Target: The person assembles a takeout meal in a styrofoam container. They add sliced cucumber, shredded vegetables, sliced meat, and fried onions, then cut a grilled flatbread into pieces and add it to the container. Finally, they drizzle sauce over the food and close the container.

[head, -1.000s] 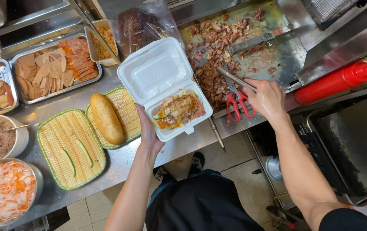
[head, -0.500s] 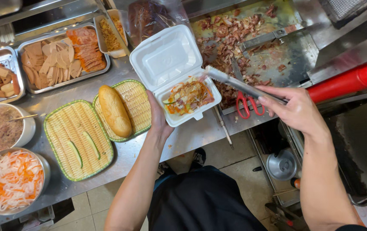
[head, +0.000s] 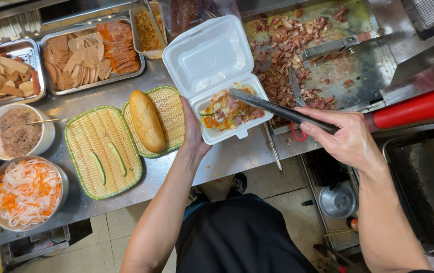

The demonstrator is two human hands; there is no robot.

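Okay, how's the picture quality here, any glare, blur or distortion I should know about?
Head view: sharp on the foam box, tongs and both hands, left hand, right hand; soft, even overhead light with mild sheen on the steel counter; wide-angle bending at the edges; floor below looks dimmer.

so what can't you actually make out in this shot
Head view, the only one:
- Left hand: fingers hidden under the white foam box.
- Tongs: grip end buried in the right hand.
- Red scissors: mostly behind that hand.
- Red bottle: cut off by the right edge.
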